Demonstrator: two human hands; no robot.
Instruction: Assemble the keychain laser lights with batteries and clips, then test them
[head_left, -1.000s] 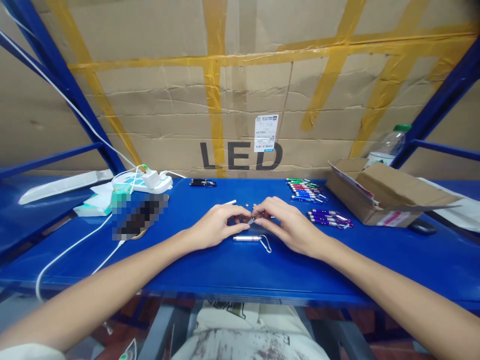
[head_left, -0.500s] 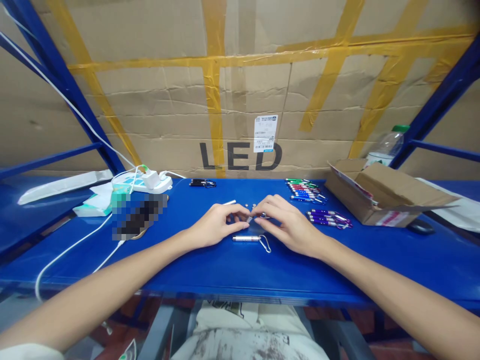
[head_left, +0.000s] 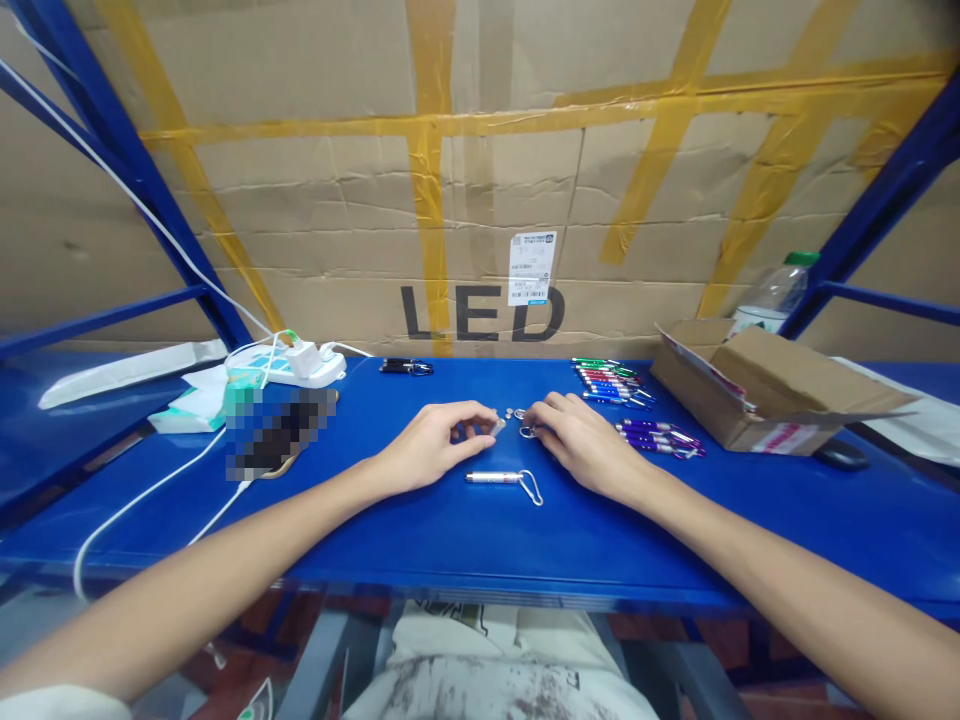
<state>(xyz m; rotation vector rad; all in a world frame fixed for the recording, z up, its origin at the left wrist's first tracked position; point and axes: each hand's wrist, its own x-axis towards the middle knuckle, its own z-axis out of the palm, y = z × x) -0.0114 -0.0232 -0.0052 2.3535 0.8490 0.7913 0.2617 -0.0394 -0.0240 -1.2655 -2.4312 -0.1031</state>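
Note:
My left hand [head_left: 435, 445] is curled, with a small silver disc [head_left: 500, 424] at its thumb and fingertips. Across from it, the fingers of my right hand [head_left: 581, 442] are bent down over small metal rings [head_left: 526, 432]; whatever is beneath them is hidden. Between the two hands lie tiny round silver pieces [head_left: 509, 413] that look like button cells. Nearer to me, a silver penlight [head_left: 493, 478] with a carabiner clip [head_left: 532, 487] rests flat on the blue table [head_left: 480, 545].
Penlights in green, red and blue [head_left: 609, 380] lie in a row behind my right hand, purple ones [head_left: 656, 438] beside it. An open carton [head_left: 772, 390] stands at right. Black penlights [head_left: 406, 366], a power strip [head_left: 300, 365] and a blurred phone [head_left: 281, 435] are to the left.
My hands have drawn slightly apart; the right one moved right and lowered its fingers. The rings and small round pieces between them show more clearly. The silver penlight stayed put.

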